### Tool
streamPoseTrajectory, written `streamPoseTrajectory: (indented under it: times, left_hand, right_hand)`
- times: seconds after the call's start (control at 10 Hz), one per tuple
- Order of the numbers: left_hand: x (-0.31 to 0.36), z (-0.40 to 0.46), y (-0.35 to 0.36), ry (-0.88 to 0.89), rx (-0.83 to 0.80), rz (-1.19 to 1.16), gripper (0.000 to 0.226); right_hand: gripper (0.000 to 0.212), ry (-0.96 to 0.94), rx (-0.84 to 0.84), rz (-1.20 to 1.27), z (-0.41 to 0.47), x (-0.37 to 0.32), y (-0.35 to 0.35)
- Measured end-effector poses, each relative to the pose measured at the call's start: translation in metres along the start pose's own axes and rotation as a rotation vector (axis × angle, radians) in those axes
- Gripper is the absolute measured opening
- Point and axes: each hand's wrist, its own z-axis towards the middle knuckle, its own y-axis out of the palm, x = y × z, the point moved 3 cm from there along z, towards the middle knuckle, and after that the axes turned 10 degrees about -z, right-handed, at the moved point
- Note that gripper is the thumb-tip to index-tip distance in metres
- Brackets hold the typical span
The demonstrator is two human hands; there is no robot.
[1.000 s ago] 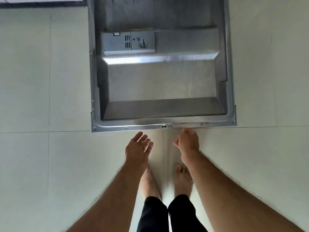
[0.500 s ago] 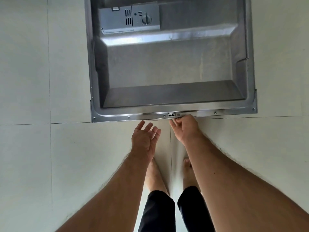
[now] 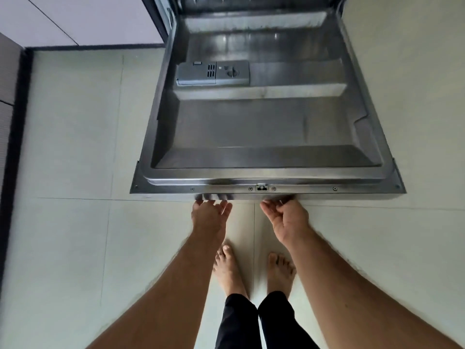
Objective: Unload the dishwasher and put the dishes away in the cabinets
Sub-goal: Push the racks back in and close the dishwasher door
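The dishwasher door is lying open, its long axis running from the cabinet toward your bare feet. Your left hand is reaching, fingers spread, under the door's front edge; your right hand is curling beneath it. Bare floor is flanking both sides.

Dishwasher door folded down, inner steel face bare, spans middle of floor; way into tub over it open. Detergent dispenser slightly raised on door. Both hands at door's front edge. Tiled floor free left and right. Cabinet front far left.
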Motion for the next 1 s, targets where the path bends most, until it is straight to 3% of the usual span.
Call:
streamPoseTrajectory:
  times: [0.2,0.5,0.6,0.7,0.8,0.9,1.0]
  left_hand:
    - [0.043,-0.077,0.063,0.09,0.052,0.124,0.037]
    - [0.091,-0.171,0.143,0.231,0.154,0.105,0.023]
    - [0.107,-0.193,0.175,0.31,0.152,0.161,0.032]
    - [0.121,-0.22,0.212,0.344,0.089,0.163,0.04]
    - [0.137,-0.232,0.24,0.355,0.134,0.163,0.039]
    - [0.155,-0.238,0.272,0.426,0.052,0.221,0.035]
    - [0.17,-0.251,0.292,0.497,0.017,0.262,0.022]
  right_hand:
    - [0.038,-0.062,-0.068,0.044,-0.085,-0.05,0.017]
    - [0.014,-0.289,-0.106,-0.26,-0.166,-0.13,0.044]
    - [0.029,-0.685,0.005,-0.629,-0.2,-0.157,0.057]
    - [0.025,-1.48,0.295,-1.125,-0.248,-0.191,0.089]
    - [0.026,-1.851,0.339,-1.269,-0.28,-0.229,0.131]
    - [0.03,-1.945,0.309,-1.467,-0.288,-0.256,0.16]
    - [0.032,-1.922,0.315,-1.559,-0.29,-0.273,0.176]
